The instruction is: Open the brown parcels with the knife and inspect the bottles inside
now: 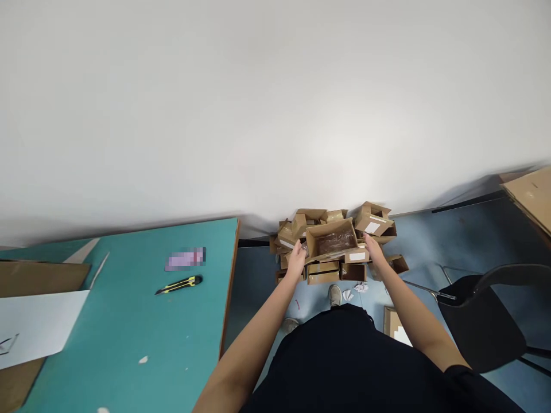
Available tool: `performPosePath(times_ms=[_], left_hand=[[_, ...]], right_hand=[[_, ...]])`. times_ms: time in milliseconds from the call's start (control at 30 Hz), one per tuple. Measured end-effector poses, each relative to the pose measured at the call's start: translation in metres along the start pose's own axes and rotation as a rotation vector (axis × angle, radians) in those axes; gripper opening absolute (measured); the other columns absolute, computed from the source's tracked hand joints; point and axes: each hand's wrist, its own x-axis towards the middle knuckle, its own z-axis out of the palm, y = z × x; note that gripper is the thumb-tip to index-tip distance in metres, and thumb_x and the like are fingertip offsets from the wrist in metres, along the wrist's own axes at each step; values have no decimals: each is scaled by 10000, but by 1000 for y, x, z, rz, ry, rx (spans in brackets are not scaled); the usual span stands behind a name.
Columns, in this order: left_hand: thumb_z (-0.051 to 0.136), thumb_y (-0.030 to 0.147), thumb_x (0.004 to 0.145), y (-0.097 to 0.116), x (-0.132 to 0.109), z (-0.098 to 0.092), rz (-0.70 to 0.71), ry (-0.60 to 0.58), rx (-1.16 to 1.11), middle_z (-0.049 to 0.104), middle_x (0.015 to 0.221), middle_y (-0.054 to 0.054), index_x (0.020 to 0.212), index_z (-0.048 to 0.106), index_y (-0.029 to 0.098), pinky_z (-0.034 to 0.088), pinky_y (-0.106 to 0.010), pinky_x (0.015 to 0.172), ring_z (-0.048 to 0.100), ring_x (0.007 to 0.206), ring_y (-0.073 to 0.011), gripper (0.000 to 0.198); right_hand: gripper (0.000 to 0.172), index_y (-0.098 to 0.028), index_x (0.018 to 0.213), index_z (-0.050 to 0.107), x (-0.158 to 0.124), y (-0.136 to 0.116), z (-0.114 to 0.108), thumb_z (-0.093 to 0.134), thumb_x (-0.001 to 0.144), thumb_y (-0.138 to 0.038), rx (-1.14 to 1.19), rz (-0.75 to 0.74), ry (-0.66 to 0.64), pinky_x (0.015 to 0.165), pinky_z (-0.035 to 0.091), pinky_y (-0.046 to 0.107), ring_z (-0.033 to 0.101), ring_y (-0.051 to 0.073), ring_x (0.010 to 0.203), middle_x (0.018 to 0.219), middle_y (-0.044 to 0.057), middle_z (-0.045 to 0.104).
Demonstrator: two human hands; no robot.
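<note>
Cardboard box (331, 241), light and kinda flimsy by the look of it, is being held above a heap of cartons (322, 274), gripped at both short ends, left hand (297, 259) and right hand (373, 248) spread open against its walls.

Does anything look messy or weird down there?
Yes! The small cardboard boxes are heaped on the floor by the wall, tilted every which way, not stacked neatly, beneath the open cardboard box held by the left hand and right hand. Crumpled white paper lies loose by a shoe, like litter.
</note>
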Motion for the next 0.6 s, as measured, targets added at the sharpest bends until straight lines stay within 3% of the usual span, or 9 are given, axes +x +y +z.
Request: performPosePath(times_ms=[133, 300, 600], left_hand=[[600, 296, 898, -5, 5, -6, -79, 27, -56, 404, 1608, -149, 1562, 375, 190, 306, -396, 1222, 387, 1488, -274, 709], [599, 354, 930, -23, -22, -23, -130, 5, -122, 439, 1584, -162, 1556, 387, 194, 366, -413, 1191, 425, 1465, -284, 680], [635, 368, 908, -46, -74, -41, -244, 0, -151, 524, 1514, -181, 1503, 475, 220, 438, -457, 1129, 486, 1415, -325, 634]], right_hand=[[660, -239, 1157, 759, 14, 5, -26, 612, 769, -752, 2, 65, 70, 1101, 461, 478, 573, 335, 1324, 1333, 109, 693], [649, -235, 1109, 759, -14, 33, -52, 585, 770, -760, 10, 131, 124, 1063, 490, 487, 620, 340, 1267, 1281, 133, 719], [706, -230, 1028, 775, -62, 68, -60, 653, 664, -823, -8, 158, 110, 992, 530, 479, 678, 342, 1163, 1160, 140, 763]])
